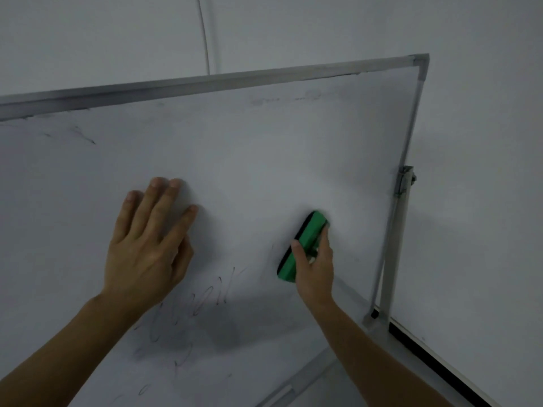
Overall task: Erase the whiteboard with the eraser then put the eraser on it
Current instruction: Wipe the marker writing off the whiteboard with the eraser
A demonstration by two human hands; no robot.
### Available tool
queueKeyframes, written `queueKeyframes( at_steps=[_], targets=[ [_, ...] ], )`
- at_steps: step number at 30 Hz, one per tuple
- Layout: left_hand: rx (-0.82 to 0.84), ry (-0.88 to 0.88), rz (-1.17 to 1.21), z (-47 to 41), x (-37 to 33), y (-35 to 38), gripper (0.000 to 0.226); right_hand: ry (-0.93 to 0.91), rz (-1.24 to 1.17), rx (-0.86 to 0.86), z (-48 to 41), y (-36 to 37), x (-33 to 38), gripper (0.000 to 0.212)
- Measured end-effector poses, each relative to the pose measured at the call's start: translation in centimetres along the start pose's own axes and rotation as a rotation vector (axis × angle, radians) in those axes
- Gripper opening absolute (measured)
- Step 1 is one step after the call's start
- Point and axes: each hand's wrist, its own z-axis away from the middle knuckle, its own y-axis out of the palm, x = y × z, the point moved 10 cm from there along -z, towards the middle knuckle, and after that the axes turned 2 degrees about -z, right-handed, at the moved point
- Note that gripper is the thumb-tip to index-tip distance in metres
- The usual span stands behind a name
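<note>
A large whiteboard (264,148) with a grey metal frame fills most of the head view. Faint black marker scribbles (188,315) remain on its lower middle, with thin marks near the upper left. My right hand (316,268) grips a green eraser (305,242) with a black felt side, pressed against the board's right part. My left hand (150,245) lies flat on the board, fingers spread, left of the eraser and above the scribbles.
The board's stand post (393,248) and a bracket (405,179) run down its right edge. A pale wall (484,142) lies behind. A tray ledge (296,380) runs along the board's bottom. A dark skirting strip (435,362) marks the wall's base.
</note>
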Motion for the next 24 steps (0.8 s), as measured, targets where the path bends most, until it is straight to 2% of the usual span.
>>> queueKeyframes(
  at_steps=[2,3,6,8,10,13,15,17,19,22,24],
  targets=[
    [-0.007,-0.004,0.009,0.0,0.0,0.0,0.041,-0.048,-0.013,-0.022,0.8,0.4,0.5,0.079],
    [-0.006,-0.007,0.018,0.0,0.0,-0.1,0.041,-0.007,0.039,-0.027,1.6,0.4,-1.2,0.079],
    [0.013,0.001,0.034,0.0,0.3,-0.2,0.041,0.367,0.184,0.116,5.8,0.7,-10.8,0.081],
    [0.028,0.013,0.035,0.1,0.5,-0.2,0.042,0.534,0.189,0.217,7.3,0.9,-13.5,0.077],
    [0.034,0.024,0.034,0.2,0.5,-0.2,0.042,0.454,0.155,0.142,5.5,0.6,-11.5,0.075],
    [0.028,0.022,0.033,0.2,0.4,-0.2,0.042,0.192,0.089,-0.020,1.6,-0.1,-4.3,0.079],
    [0.024,0.020,0.038,0.1,0.3,-0.2,0.042,0.026,0.040,-0.053,0.7,0.0,-0.3,0.079],
    [0.033,0.027,0.043,0.1,0.1,-0.2,0.043,-0.055,0.086,-0.045,2.0,0.5,0.7,0.078],
    [0.040,0.028,0.050,0.2,0.2,-0.5,0.044,0.045,0.185,0.007,5.1,1.6,-3.9,0.079],
    [0.014,-0.021,0.034,0.9,1.1,-1.7,0.044,0.404,0.365,0.224,10.0,2.4,-13.8,0.083],
    [-0.006,-0.043,0.008,1.7,1.9,-2.4,0.044,0.475,0.380,0.268,10.1,2.2,-14.6,0.081]
  ],
)
